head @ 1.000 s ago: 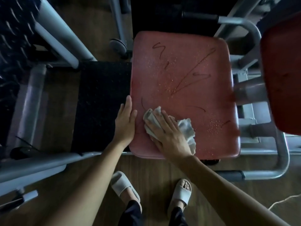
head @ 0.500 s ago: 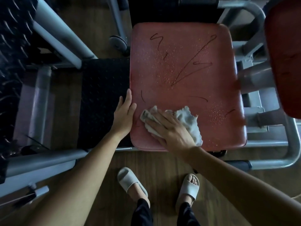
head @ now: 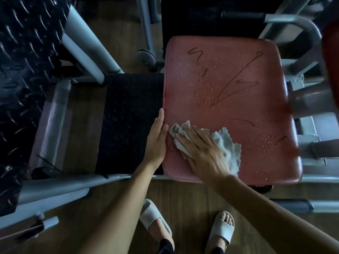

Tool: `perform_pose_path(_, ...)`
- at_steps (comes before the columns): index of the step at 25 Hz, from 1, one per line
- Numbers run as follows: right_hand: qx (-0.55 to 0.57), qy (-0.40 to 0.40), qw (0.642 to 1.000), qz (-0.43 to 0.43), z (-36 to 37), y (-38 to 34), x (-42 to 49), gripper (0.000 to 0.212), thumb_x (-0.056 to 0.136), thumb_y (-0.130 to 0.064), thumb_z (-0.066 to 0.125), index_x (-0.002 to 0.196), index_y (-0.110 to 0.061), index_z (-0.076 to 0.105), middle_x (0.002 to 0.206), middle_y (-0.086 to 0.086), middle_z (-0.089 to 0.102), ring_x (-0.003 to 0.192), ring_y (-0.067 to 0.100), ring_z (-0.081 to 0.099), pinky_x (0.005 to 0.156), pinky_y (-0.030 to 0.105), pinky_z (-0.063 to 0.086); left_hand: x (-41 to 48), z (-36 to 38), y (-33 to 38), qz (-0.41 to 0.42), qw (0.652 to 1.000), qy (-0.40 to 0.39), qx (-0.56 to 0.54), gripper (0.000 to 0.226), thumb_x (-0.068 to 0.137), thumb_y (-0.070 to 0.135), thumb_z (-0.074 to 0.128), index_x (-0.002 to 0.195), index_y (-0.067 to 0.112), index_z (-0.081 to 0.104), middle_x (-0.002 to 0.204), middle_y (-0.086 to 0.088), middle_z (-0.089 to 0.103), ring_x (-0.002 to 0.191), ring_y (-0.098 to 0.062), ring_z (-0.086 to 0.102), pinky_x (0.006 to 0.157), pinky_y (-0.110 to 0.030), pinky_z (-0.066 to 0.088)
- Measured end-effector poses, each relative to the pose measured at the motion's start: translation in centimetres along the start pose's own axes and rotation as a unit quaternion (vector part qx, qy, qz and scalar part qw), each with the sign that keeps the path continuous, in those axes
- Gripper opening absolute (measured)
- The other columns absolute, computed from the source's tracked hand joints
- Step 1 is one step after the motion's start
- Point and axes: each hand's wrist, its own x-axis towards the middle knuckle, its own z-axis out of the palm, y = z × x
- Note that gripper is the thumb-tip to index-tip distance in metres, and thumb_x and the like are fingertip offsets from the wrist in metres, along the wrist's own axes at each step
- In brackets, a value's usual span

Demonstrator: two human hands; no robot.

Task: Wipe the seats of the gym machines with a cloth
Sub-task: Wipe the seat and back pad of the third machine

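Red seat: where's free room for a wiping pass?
Free on the red padded seat: the far half beyond both hands, only droplets and dark scribbles there; the near right corner beside the grey crumpled cloth. Crowded: near left corner, left hand beside right hand on the cloth.

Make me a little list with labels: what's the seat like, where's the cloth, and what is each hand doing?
seat: red pad with dark scribble marks and water droplets on it
cloth: pale and crumpled, on the seat's near left part
right hand: lies flat on the cloth, pressing it onto the seat
left hand: has straight fingers and rests along the seat's left edge
slippers: pale pair on the wooden floor, below the seat
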Motion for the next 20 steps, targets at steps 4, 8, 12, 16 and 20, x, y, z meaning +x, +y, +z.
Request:
perform_pose_path(4,-0.067,0.017,0.997,0.025,0.2,0.7,4.9,0.045,0.099,-0.023,0.055,0.144,-0.019,0.052,0.147,0.005,0.05,0.133,0.031,0.046,0.108,0.051,0.04,0.8,-0.8,-0.8,0.002,1.0,-0.015,-0.013,0.047,0.108,0.032,0.038,0.153,0.045,0.029,0.161,0.022,0.025,0.152,-0.001,0.009,0.127,-0.042,0.01)
perform_pose_path(8,-0.021,0.042,0.997,0.058,0.1,-0.3,6.1,0.049,0.098,-0.022,0.055,0.147,-0.025,0.049,0.145,0.003,0.052,0.126,0.026,0.046,0.106,0.048,0.041,1.0,-1.9,-0.1,-0.004,0.998,-0.052,0.02,0.049,0.108,0.037,0.037,0.154,0.043,0.024,0.151,0.04,0.016,0.151,-0.001,-0.003,0.123,-0.031,0.005)
perform_pose_path(12,-0.016,-0.05,0.996,-0.067,-1.2,-1.5,-2.6,0.057,0.088,-0.019,0.06,0.143,-0.03,0.054,0.151,-0.001,0.049,0.131,0.027,0.046,0.109,0.046,0.033,1.0,-2.7,0.7,-0.019,0.993,-0.077,0.091,0.05,0.108,0.036,0.035,0.154,0.049,0.018,0.158,0.027,0.009,0.151,0.0,-0.007,0.119,-0.026,0.002)
perform_pose_path(16,-0.065,-0.053,0.995,-0.049,-1.6,0.9,2.2,0.046,0.093,-0.019,0.053,0.135,-0.035,0.059,0.144,-0.006,0.055,0.128,0.028,0.05,0.102,0.05,0.044,1.0,-3.4,1.1,-0.005,0.988,-0.091,0.126,0.053,0.108,0.039,0.037,0.156,0.045,0.016,0.161,0.022,0.008,0.152,-0.004,-0.008,0.121,-0.032,0.003)
perform_pose_path(20,-0.007,0.006,1.0,0.008,0.1,-1.8,0.0,0.057,0.088,-0.008,0.069,0.14,-0.03,0.056,0.144,-0.003,0.054,0.123,0.026,0.045,0.101,0.049,0.044,1.2,-3.2,0.8,-0.017,0.988,-0.083,0.132,0.052,0.108,0.04,0.037,0.154,0.051,0.016,0.166,0.013,0.008,0.152,-0.003,-0.007,0.119,-0.031,0.004)
